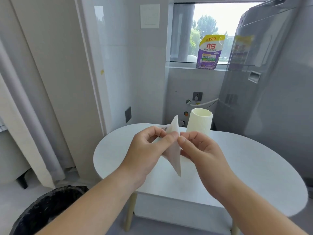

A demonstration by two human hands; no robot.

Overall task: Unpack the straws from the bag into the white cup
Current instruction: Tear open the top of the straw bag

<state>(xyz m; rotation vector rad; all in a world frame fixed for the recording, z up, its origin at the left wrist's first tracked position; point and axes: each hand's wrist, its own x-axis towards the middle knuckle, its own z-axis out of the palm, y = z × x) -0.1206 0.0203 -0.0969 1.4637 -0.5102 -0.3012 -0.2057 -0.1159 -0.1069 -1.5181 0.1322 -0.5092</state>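
A translucent white bag [172, 158] of straws hangs above the table, held between both hands. My left hand [145, 150] pinches its upper part from the left, and my right hand [201, 150] pinches it from the right, thumbs nearly meeting. Pale straw ends [163, 126] poke out past my left fingers. The white ribbed cup [199, 122] stands upright on the table just behind my right hand, its inside hidden.
The white oval table [254, 167] fills the middle. A black-lined bin [47, 209] sits at lower left by the table. A grey washing machine [271, 82] stands at the right, and a purple detergent pouch [210, 51] is on the windowsill.
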